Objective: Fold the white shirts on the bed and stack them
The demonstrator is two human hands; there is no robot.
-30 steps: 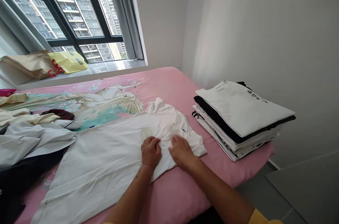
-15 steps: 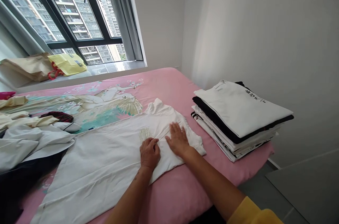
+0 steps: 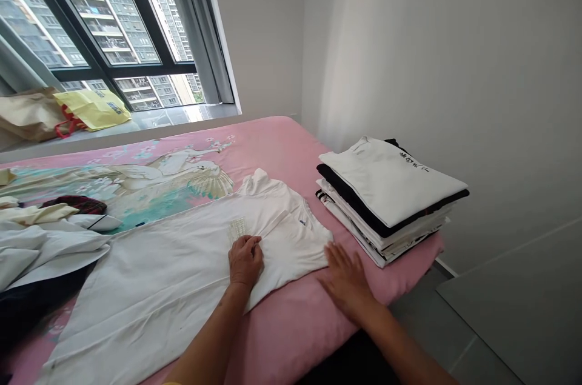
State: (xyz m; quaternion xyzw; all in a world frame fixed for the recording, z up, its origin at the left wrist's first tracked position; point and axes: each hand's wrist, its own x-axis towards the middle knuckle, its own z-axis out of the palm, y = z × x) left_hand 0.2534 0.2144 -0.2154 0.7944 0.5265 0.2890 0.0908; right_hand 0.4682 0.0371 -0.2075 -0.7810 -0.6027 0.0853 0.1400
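Observation:
A white T-shirt [image 3: 182, 251] lies spread out across the bed, its collar toward the far side and one sleeve toward the right. It has a pale grid print and a small dark mark near the sleeve. My left hand [image 3: 245, 261] rests on the middle of the shirt beside the print, its fingers curled closed against the cloth. At the sleeve's edge is my right hand [image 3: 346, 283], open with fingers spread, over the pink sheet; its fingertips are at or just touching the sleeve.
A stack of folded white and black clothes [image 3: 391, 185] sits at the bed's right edge. Loose clothes [image 3: 50, 245] lie heaped on the left. The pink bedsheet [image 3: 282, 142] has a bird pattern. Paper and yellow bags [image 3: 95, 111] stand on the window sill.
My right hand has moved from the shirt's upper part to the right and nearer me, off the sleeve. My left hand stays on the same spot of the shirt. The view has turned slightly right.

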